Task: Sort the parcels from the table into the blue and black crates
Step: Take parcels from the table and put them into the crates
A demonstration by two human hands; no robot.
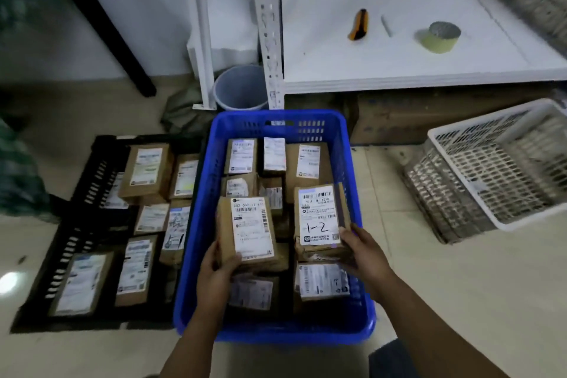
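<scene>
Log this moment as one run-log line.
left hand: holds parcel | right hand: holds parcel marked 1-2 | both above other parcels in blue crate | black crate: parcels inside

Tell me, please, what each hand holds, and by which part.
Left hand: cardboard parcel, near-left corner. Right hand: parcel marked 1-2, near-right corner.

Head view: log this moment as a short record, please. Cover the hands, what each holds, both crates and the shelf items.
left hand: grips the 502 parcel at the blue crate
right hand: grips the 1-2 parcel at the same crate
blue crate: on the floor, many parcels inside
black crate: on the floor left of the blue one, parcels inside
shelf: cutter, tape roll
white basket: on the floor at right, tilted
</scene>
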